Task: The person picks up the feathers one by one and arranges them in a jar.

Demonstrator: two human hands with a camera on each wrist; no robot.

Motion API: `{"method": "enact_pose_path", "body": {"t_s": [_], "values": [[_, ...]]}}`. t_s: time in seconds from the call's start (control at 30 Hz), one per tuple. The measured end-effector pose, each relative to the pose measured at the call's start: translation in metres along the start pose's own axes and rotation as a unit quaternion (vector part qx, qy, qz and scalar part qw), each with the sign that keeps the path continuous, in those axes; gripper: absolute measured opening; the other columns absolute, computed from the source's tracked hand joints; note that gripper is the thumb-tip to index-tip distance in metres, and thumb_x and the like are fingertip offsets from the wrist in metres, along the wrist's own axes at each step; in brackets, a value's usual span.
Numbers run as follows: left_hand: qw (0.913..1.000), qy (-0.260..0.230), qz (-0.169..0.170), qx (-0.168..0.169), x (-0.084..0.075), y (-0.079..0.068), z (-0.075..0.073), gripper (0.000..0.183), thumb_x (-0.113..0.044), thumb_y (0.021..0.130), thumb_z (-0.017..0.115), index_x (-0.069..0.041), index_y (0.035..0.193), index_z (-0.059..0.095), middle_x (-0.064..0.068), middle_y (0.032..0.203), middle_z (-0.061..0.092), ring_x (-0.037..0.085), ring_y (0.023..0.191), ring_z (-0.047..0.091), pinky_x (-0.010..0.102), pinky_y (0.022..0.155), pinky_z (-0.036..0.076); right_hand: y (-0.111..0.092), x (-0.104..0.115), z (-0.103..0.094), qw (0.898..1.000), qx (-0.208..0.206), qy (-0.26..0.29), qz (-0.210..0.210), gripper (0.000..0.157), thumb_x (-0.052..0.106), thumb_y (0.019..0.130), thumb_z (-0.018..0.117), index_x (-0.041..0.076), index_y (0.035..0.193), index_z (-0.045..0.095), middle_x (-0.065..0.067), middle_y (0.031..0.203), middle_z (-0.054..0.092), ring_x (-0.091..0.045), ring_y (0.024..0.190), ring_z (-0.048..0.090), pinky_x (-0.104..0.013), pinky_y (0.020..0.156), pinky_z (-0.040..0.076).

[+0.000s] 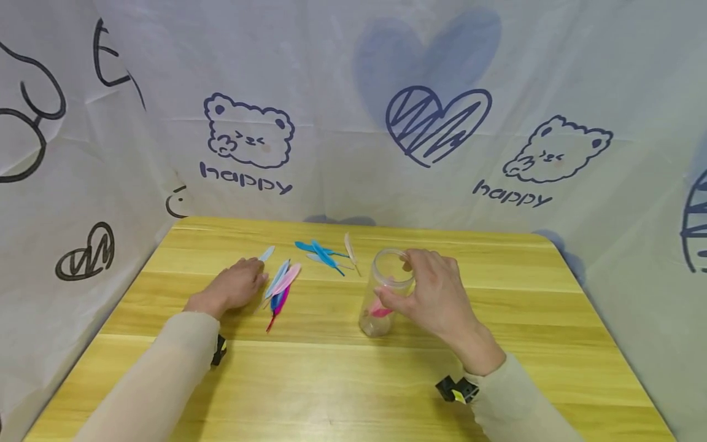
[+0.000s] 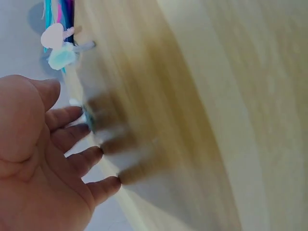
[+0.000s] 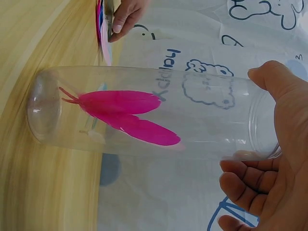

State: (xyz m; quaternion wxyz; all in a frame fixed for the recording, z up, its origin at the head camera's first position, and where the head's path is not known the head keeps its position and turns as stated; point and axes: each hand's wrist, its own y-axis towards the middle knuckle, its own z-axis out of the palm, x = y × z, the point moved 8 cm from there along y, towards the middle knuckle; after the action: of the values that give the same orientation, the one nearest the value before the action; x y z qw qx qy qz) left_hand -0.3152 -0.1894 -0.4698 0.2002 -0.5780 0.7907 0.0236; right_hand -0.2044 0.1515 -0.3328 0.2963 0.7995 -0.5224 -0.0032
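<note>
Upright on the table, a clear plastic jar (image 1: 371, 319) has no lid on it. My right hand (image 1: 439, 294) grips it near the rim, thumb on one side and fingers on the other. Bright pink feathers (image 3: 120, 103) stand inside, clearest in the right wrist view. My left hand (image 1: 234, 285) touches the tabletop at the left with its fingers extended. At its fingertips lies a pale blue feather (image 1: 267, 253), mostly covered in the left wrist view. Just right of that hand is a small pile of pink, blue and magenta feathers (image 1: 284, 281).
Farther back, left of the jar, lie several blue feathers (image 1: 324, 255) and a cream feather (image 1: 350, 247). The wooden table (image 1: 309, 380) meets a white cloth backdrop (image 1: 331, 123) with drawn bears and hearts behind and at the sides.
</note>
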Motion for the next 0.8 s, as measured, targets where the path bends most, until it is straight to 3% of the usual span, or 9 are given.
{"method": "enact_pose_path", "body": {"t_s": [0.13, 0.27, 0.53, 0.8], "values": [[0.9996, -0.016, 0.014, -0.017, -0.003, 0.002, -0.004, 0.044, -0.020, 0.114, 0.039, 0.005, 0.150, 0.046, 0.029, 0.147, 0.057, 0.050, 0.142, 0.049, 0.063, 0.119, 0.036, 0.001, 0.000, 0.001, 1.000, -0.001, 0.000, -0.003, 0.063, 0.049, 0.078, 0.089, 0.006, 0.115, 0.061, -0.008, 0.101, 0.068, -0.029, 0.095, 0.065, -0.051, 0.088, 0.043], [0.9993, 0.008, -0.005, -0.037, -0.001, 0.002, -0.014, 0.043, -0.015, 0.112, 0.039, 0.003, 0.149, 0.050, 0.026, 0.144, 0.062, 0.048, 0.133, 0.058, 0.063, 0.112, 0.043, 0.001, 0.001, 0.001, 1.000, -0.001, -0.001, -0.006, 0.063, 0.049, 0.079, 0.089, 0.006, 0.115, 0.061, -0.008, 0.101, 0.068, -0.029, 0.095, 0.065, -0.051, 0.088, 0.043], [0.9936, 0.102, -0.004, -0.047, -0.002, 0.005, -0.022, 0.030, -0.010, 0.105, 0.052, -0.003, 0.128, 0.071, 0.019, 0.126, 0.072, 0.043, 0.112, 0.060, 0.067, 0.095, 0.049, 0.003, 0.003, 0.003, 1.000, -0.002, 0.001, -0.017, 0.063, 0.049, 0.080, 0.088, 0.005, 0.116, 0.061, -0.009, 0.103, 0.069, -0.029, 0.096, 0.065, -0.051, 0.089, 0.044], [0.9889, 0.144, -0.003, -0.039, -0.004, 0.017, -0.017, 0.016, -0.014, 0.104, 0.063, -0.007, 0.115, 0.072, 0.013, 0.115, 0.073, 0.035, 0.101, 0.055, 0.061, 0.092, 0.046, 0.004, 0.002, 0.004, 1.000, 0.001, 0.001, -0.014, 0.063, 0.049, 0.080, 0.088, 0.005, 0.116, 0.061, -0.010, 0.103, 0.070, -0.030, 0.098, 0.066, -0.052, 0.090, 0.044]]}}
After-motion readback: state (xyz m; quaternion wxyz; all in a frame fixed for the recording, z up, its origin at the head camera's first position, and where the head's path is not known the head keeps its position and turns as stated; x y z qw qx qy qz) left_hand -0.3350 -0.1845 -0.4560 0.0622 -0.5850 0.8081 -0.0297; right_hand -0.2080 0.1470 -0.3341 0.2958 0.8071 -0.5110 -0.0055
